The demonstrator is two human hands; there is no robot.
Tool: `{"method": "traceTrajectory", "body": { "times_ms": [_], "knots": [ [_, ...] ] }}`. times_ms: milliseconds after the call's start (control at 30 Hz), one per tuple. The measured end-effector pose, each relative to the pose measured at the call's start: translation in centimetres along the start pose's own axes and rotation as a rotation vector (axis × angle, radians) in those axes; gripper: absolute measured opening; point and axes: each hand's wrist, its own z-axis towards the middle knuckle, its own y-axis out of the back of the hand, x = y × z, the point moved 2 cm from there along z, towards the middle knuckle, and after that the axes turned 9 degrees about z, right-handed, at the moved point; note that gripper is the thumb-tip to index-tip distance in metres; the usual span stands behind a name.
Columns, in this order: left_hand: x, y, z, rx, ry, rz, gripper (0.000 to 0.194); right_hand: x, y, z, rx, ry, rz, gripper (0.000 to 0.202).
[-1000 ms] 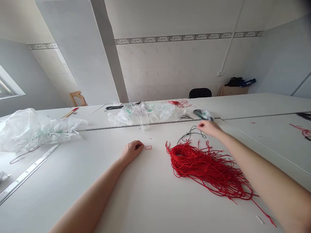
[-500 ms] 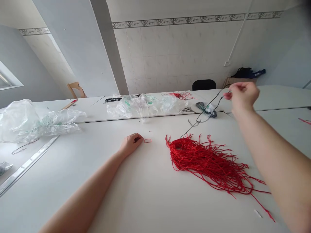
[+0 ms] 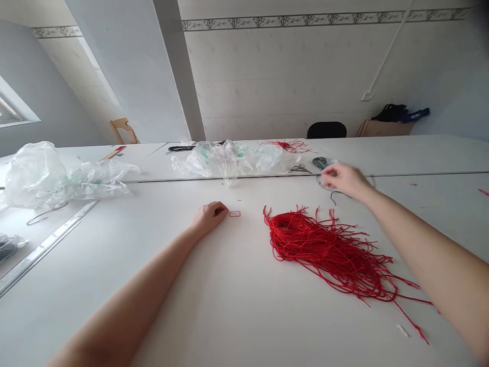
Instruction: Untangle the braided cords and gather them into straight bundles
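Observation:
My left hand (image 3: 211, 216) rests on the white table (image 3: 198, 306) with its fingers curled together; what they hold, if anything, is hidden. Just past its fingertips lies a small red rectangular outline (image 3: 235, 214). Over the far right part of the table, my right hand (image 3: 344, 179) is a little blurred, its fingers pinched on a thin black cord (image 3: 338, 193) that shows on both sides of it. Nearer me lies a bundle of red braided cords (image 3: 324, 255), looped at the left, with loose ends fanning right. A dark coiled cord (image 3: 320, 162) sits just beyond my right hand.
Crumpled clear plastic bags (image 3: 229, 158) lie along the far side, with scissors (image 3: 300, 168) and loose red cords (image 3: 290, 146) close by. Another plastic bag (image 3: 36, 173) and a long ruler (image 3: 49, 247) are at left. A black chair (image 3: 326, 130) stands behind the table.
My right hand has come down and left with the black cord, away from its raised position. The cord no longer stretches to the red bundle. My left hand stays in place.

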Motion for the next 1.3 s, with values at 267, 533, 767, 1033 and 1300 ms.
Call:
{"method": "traceTrajectory", "body": {
  "times_ms": [267, 533, 767, 1033, 1300],
  "knots": [
    [0.3, -0.2, -0.1, -0.012, -0.005, -0.02, 0.024, 7.8, -8.3, -12.4, 0.383, 0.224, -0.448, 0.052],
    [-5.8, -0.9, -1.8, 0.019, -0.096, -0.245, 0.018, 6.0, -10.2, -14.2, 0.411, 0.212, -0.334, 0.019],
    [-11.9, -2.3, -2.1, 0.153, -0.058, -0.604, 0.029, 5.2, -9.3, -13.2, 0.392, 0.067, 0.443, 0.029],
    [-11.7, -2.7, -2.7, 0.074, 0.057, -0.844, 0.038, 5.7, -10.5, -14.2, 0.338, 0.195, 0.329, 0.014],
    [-11.2, -2.3, -3.1, 0.061, -0.046, -0.762, 0.031, 5.6, -10.8, -14.4, 0.277, 0.278, 0.239, 0.011]
  ]
}}
